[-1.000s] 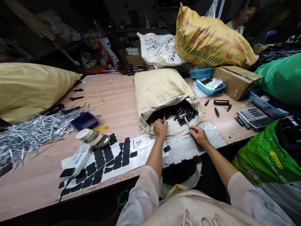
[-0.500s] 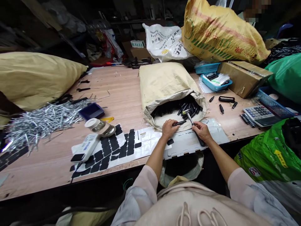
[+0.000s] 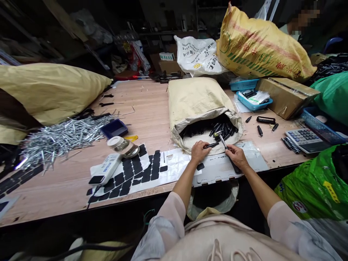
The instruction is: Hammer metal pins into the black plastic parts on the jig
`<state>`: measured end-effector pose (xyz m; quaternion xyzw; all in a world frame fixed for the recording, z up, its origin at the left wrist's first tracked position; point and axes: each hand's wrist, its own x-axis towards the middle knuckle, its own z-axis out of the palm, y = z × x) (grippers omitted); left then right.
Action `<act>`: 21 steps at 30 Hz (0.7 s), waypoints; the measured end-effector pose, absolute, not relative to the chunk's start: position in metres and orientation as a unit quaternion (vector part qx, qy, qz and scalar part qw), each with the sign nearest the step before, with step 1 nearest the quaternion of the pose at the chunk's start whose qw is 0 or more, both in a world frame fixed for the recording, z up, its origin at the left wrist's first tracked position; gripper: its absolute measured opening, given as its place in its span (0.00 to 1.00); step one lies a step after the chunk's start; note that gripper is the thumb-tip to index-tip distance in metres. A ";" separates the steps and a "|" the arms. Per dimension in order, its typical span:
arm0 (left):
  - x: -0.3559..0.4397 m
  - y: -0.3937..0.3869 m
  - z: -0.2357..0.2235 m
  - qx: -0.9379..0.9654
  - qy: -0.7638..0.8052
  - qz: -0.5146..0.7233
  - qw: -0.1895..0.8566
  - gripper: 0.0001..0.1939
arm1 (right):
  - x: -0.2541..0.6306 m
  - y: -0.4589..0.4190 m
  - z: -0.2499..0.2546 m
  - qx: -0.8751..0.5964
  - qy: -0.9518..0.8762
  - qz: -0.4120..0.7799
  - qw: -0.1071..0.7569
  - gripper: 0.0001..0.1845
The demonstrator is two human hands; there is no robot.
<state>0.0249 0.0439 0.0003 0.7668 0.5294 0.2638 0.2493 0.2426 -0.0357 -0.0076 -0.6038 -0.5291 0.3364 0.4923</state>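
A slim black handle-like piece (image 3: 212, 145) is pinched in my left hand (image 3: 199, 151), just in front of the sack's mouth. My right hand (image 3: 237, 156) grips a small hammer (image 3: 223, 142) with a metal shaft and a dark handle; its head, with a yellowish face, is up by the sack opening, close to the black piece. Before both hands lies an open beige sack (image 3: 197, 96), its mouth turned toward me, with many black pieces (image 3: 224, 127) inside. Under my hands is a grey-white board (image 3: 231, 168) at the table's front edge.
To the left lie a heap of metal rods (image 3: 67, 139), a dark blue tray (image 3: 114, 128), a clear jar (image 3: 123, 146) and sheets of black pads (image 3: 130, 168). On the right are a calculator (image 3: 304, 139), a cardboard box (image 3: 286, 96), blue baskets (image 3: 254, 105) and a green bag (image 3: 312, 185).
The whole view has shifted slightly, so things appear a little further right and lower. Both hands keep their holds, in nearly the same place at the sack's mouth.
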 end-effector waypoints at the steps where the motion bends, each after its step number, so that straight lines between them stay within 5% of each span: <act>1: 0.025 0.044 0.001 0.768 0.529 0.263 0.249 0.08 | 0.242 -0.035 -0.007 -0.603 -0.528 0.337 0.494 0.21; 21: 0.027 0.045 0.005 0.761 0.537 0.251 0.263 0.09 | 0.237 -0.071 0.013 -0.622 -0.619 0.218 0.428 0.18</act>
